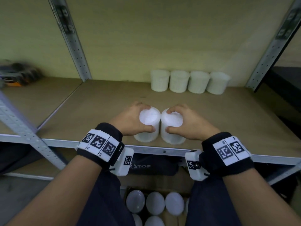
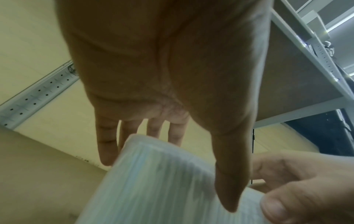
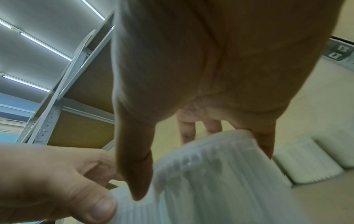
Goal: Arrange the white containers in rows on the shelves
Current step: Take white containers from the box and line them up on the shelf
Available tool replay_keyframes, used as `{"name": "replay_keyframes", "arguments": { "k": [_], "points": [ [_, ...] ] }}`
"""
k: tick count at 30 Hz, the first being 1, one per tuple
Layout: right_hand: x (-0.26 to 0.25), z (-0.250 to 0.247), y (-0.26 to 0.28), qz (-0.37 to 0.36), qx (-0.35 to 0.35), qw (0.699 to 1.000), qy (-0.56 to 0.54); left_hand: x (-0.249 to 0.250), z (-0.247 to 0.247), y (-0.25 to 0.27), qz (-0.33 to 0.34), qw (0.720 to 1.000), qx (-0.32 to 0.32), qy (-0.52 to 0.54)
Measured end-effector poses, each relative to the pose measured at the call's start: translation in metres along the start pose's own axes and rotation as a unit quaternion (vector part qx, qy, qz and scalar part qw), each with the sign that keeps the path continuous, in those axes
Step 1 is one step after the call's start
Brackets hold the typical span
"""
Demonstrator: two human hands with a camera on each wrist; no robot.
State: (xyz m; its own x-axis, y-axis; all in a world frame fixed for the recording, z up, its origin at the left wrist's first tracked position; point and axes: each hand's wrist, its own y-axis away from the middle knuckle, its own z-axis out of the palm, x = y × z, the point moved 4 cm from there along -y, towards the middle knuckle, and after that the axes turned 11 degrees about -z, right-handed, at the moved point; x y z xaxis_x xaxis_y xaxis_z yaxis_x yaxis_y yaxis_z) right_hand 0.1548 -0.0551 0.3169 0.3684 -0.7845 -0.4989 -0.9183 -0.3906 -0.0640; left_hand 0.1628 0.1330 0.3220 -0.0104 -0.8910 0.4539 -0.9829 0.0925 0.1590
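Observation:
Two white ribbed containers stand side by side near the front edge of the shelf (image 1: 101,101), bases up. My left hand (image 1: 130,121) grips the left container (image 1: 149,119) from above, thumb in front and fingers behind it. My right hand (image 1: 190,123) grips the right container (image 1: 172,119) the same way. In the left wrist view the left container (image 2: 153,181) sits between thumb and fingers. In the right wrist view the right container (image 3: 220,174) is held likewise. A row of several white containers (image 1: 189,82) stands along the back wall at the right.
A cardboard box (image 1: 125,193) on the floor below holds more white containers (image 1: 154,203). Grey perforated uprights (image 1: 73,43) frame the shelf bay. A dark blurred object (image 1: 17,74) lies on the neighbouring shelf at left. A dark bag (image 1: 153,165) sits under the shelf.

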Motion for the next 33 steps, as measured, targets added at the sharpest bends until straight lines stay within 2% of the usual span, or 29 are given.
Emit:
{"name": "replay_keyframes", "arguments": {
  "k": [3,7,10,18,25,33],
  "points": [
    [-0.004,-0.008,0.009,-0.01,0.005,1.0,0.019,0.004,-0.003,0.01,0.026,0.999,0.005,-0.036],
    [-0.006,-0.021,0.021,-0.004,0.004,0.998,0.066,0.007,-0.011,0.026,0.065,0.995,0.063,-0.047],
    [-0.009,-0.023,0.026,-0.001,-0.012,0.997,0.079,0.01,-0.01,0.034,0.066,0.994,0.079,-0.044],
    [-0.013,-0.019,0.022,-0.003,0.007,0.998,0.065,0.006,-0.003,0.032,0.057,0.993,0.096,-0.023],
    [-0.018,-0.012,-0.009,-0.017,-0.001,0.998,0.058,-0.017,-0.016,0.016,0.022,0.992,0.124,0.001],
    [-0.026,0.005,-0.079,-0.054,0.0,0.997,0.062,-0.05,-0.042,-0.031,0.004,0.99,0.142,-0.01]
  ]
}}
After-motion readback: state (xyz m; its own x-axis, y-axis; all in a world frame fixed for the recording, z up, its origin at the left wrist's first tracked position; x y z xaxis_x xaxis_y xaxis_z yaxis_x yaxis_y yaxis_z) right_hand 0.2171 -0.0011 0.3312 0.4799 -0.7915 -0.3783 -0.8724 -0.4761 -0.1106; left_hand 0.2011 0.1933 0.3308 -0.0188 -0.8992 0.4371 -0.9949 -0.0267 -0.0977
